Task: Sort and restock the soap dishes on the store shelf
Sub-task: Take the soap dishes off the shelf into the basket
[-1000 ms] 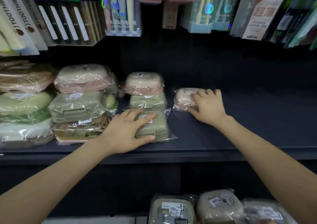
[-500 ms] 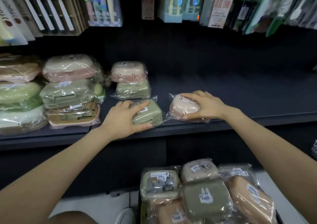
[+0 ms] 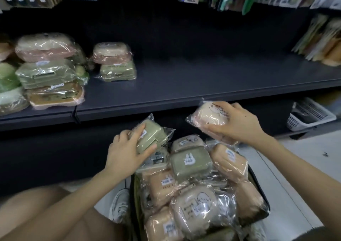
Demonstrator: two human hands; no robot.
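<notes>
The left hand (image 3: 129, 154) held a sage-green rounded-rectangular soap dish in clear plastic wrap (image 3: 154, 136). Its grip was closed on the dish, with fingers curled over the top and the thumb under the near edge. The right hand (image 3: 241, 124) gripped a cream-and-pink rounded soap dish in clear wrap (image 3: 207, 116) from its right side.

Both dishes were off the dark shelf (image 3: 184, 85), in front of its edge and above a dark bin (image 3: 259, 189) heaped with wrapped soap dishes. On the shelf, a pink wrapped dish (image 3: 110, 53) sat on a green wrapped dish (image 3: 119, 71). A taller stack of wrapped dishes (image 3: 48, 70) stood to their left. A white plastic basket (image 3: 310, 115) lay low on the right.
</notes>
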